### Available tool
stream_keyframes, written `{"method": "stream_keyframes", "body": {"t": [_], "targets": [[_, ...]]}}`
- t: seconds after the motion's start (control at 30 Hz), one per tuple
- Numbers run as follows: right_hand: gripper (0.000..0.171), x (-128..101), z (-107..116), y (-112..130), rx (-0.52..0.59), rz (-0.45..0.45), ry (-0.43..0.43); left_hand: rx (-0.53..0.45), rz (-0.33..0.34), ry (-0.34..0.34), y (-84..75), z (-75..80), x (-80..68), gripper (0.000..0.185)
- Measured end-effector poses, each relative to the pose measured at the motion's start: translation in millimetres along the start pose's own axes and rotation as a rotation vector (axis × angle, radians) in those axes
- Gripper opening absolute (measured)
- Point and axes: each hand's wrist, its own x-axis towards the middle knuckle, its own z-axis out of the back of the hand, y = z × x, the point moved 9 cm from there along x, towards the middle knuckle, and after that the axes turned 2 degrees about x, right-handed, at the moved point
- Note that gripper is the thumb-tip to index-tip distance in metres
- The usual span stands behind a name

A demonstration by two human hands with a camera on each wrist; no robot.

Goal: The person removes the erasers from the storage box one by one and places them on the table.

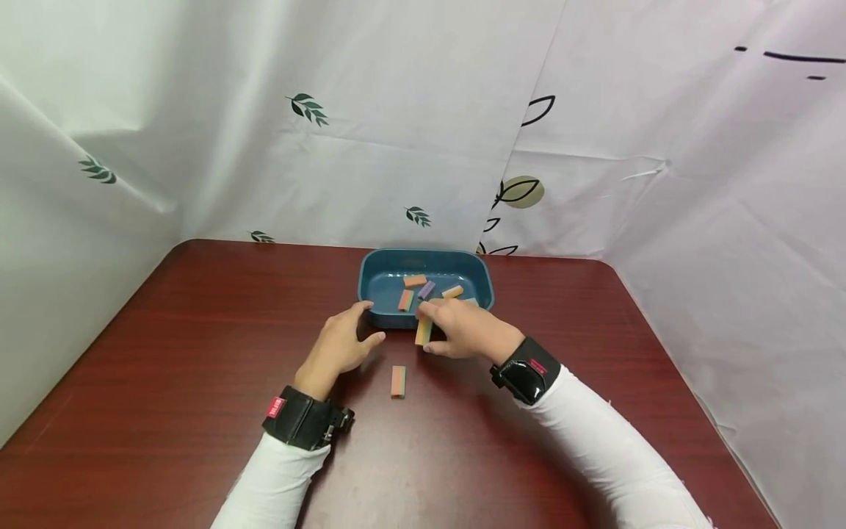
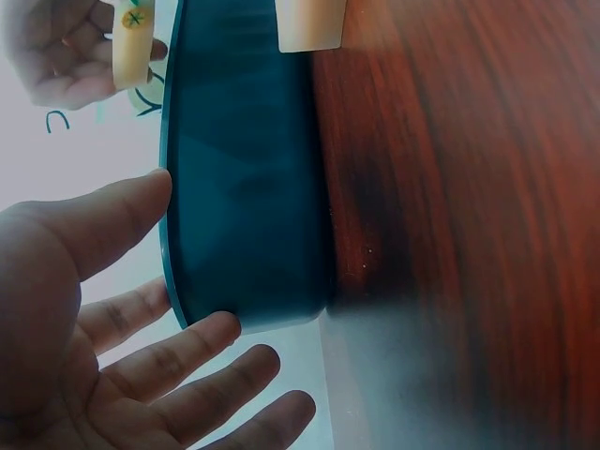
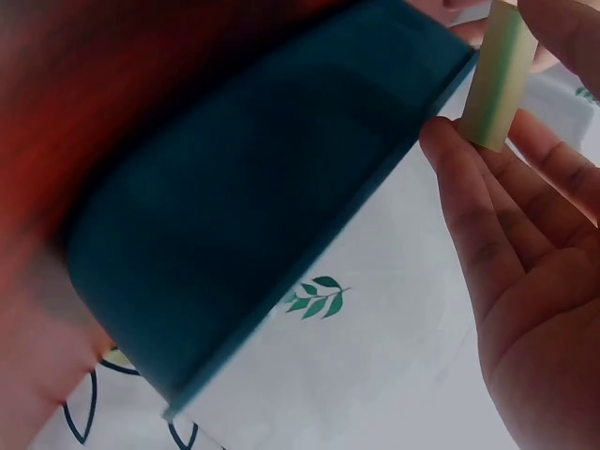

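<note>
Head view: right hand pinches striped pastel rectangular block upright, just at near wall of teal plastic rectangular tray. Left hand open, fingers relaxed, fingertips touching tray's near left corner, holding nothing. Second striped block lies flat on dark red wooden table, between both wrists. Several small coloured blocks inside tray.

Left wrist view: open palm, fingers spread against tray wall.

Right wrist view: blurred; fingers seem curled round pale green-yellow block beside tray rim.
</note>
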Motion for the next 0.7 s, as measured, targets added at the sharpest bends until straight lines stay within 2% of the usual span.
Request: {"method": "stream_keyframes", "body": {"t": [0.3, 0.5, 0.7], "targets": [[0.042, -14.7, -11.0, 5.3, 0.091, 0.019, -0.04, 0.001, 0.003, 0.005, -1.1, -1.3, 1.2, 0.065], [0.042, -19.0, -19.5, 5.1, 0.141, -0.028, -0.023, 0.012, 0.018, 0.0, 1.1, 0.4, 1.7, 0.066], [0.04, -22.4, -31.6, 7.6, 0.147, -0.048, 0.038, 0.009, 0.018, -0.007, 1.9, -1.6, 1.3, 0.066]]}}
